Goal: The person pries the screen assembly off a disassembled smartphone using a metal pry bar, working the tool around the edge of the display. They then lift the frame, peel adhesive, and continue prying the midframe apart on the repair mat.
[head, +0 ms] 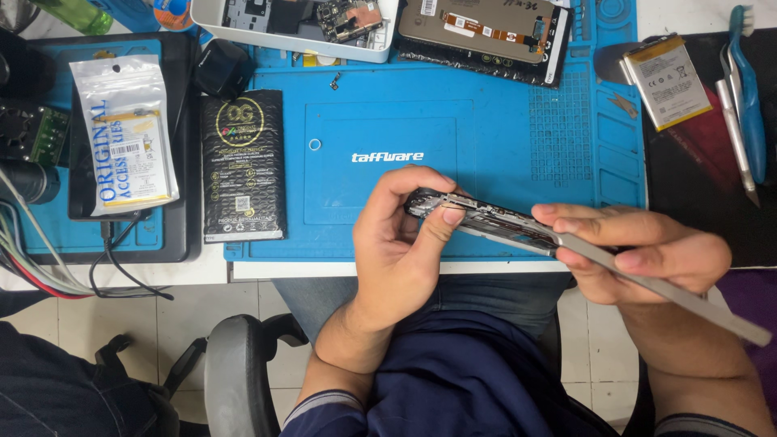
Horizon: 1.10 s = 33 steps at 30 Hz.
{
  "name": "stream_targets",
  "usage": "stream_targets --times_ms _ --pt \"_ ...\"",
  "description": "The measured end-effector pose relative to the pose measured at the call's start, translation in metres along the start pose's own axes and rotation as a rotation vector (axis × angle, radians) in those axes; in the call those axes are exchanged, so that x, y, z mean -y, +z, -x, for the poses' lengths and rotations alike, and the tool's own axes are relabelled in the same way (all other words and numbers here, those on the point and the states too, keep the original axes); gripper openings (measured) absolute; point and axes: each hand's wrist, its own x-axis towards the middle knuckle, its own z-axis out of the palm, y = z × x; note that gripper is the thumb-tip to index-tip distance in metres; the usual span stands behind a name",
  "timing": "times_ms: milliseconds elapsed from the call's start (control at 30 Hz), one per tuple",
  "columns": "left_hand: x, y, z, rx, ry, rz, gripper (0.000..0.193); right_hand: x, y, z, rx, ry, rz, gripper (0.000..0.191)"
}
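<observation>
Left hand (396, 243) clamps phone frame (477, 217) by edges; right hand (647, 255) pinches flat metal blade (647, 279). Frame probably light, thin, fragile; best held by rim.

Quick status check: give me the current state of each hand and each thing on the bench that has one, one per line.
Left hand: grip shut on the dark phone frame, held edge-on above the blue work mat.
Right hand: grip shut on the flat grey metal pry tool, tip at the frame's edge.
White plastic tray: holds circuit boards.
Opened phone with orange flex cable: lying flat, internals exposed.
Silver phone battery: loose, lying flat.
</observation>
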Motion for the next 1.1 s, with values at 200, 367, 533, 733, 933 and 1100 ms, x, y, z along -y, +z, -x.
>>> stream_targets --times_ms 200,367,533,733,933,1100 --pt "0.001 0.002 0.001 -0.003 0.002 -0.021 0.022 0.002 -0.001 0.001 0.003 0.032 -0.059 0.032" --pt "0.001 0.002 0.001 0.010 0.008 -0.002 0.021 0.003 -0.002 0.000 -0.069 0.129 -0.251 0.023" --pt "0.002 0.002 0.000 0.016 0.031 -0.006 0.020 0.012 0.000 -0.003 -0.111 0.285 -0.354 0.014" --pt "0.002 0.003 0.001 0.020 0.053 -0.030 0.018 0.016 0.007 -0.011 -0.101 0.345 -0.098 0.014" --pt "0.003 0.004 0.000 0.023 0.069 -0.060 0.018 0.009 0.011 -0.016 -0.117 0.295 -0.064 0.021" --pt "0.002 0.004 0.000 0.015 0.067 -0.095 0.019 0.006 0.009 -0.012 -0.127 0.319 -0.057 0.022"
